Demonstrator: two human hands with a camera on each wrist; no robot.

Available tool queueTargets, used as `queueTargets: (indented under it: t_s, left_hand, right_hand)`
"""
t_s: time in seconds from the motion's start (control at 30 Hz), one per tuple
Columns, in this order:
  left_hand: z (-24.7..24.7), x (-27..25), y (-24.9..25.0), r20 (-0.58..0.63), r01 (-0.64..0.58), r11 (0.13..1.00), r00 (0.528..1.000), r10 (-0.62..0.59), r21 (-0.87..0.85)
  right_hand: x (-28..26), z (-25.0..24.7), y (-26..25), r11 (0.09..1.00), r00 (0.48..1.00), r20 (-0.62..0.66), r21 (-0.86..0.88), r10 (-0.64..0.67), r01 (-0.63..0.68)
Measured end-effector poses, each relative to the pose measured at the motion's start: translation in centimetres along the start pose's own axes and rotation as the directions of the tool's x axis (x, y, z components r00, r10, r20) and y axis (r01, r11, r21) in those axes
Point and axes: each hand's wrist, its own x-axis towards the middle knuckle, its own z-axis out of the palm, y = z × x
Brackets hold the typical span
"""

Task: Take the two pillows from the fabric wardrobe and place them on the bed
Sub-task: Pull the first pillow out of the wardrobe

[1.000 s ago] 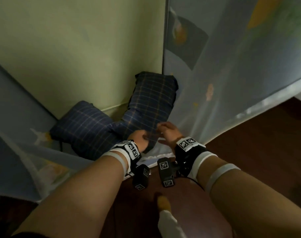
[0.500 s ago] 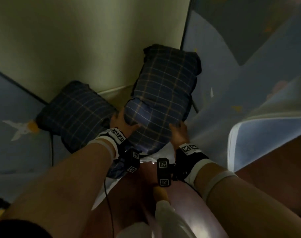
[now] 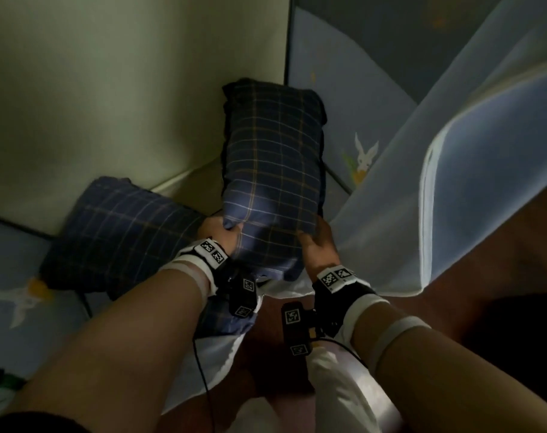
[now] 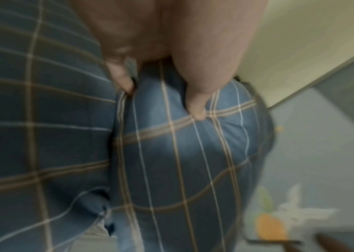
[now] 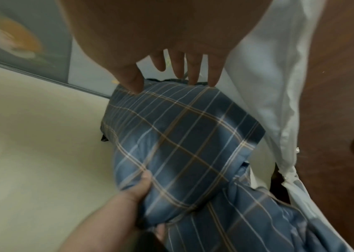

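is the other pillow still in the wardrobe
Yes. The second pillow lies on the wardrobe floor against the back wall, untouched; both hands hold the first pillow.

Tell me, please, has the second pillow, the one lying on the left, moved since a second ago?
No. The left pillow lies against the same wardrobe back wall corner; only the camera shifted, while both hands grip the upright pillow.

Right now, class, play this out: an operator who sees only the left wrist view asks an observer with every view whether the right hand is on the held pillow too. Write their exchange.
Observer: Yes. The right hand holds the held pillow at its lower right edge, thumb in front.
Operator: Is the wardrobe cover in the way?
Observer: The pale cover hangs just right of that hand, beside the pillow. I cannot tell whether it touches.
Operator: And the other pillow?
Observer: The second pillow lies lower left, against the pale wall.
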Motion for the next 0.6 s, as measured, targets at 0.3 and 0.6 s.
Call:
queueTargets:
  t_s: [0.3, 0.6]
  left_hand:
    - [-8.2, -5.3, 4.3, -0.090, -0.187, 0.960, 0.981, 0.171, -0.208]
    - [-13.5, -11.5, 5.4, -0.260, -0.222, 0.888, 0.958, 0.122, -0.402]
  right_hand:
    - [-6.2, 1.0, -3.0, 0.989, 0.990, -0.125, -0.123, 0.065, -0.080]
    - [-10.3, -0.4, -8.3, 0.967, 0.982, -0.067, -0.174, 0.179, -0.188]
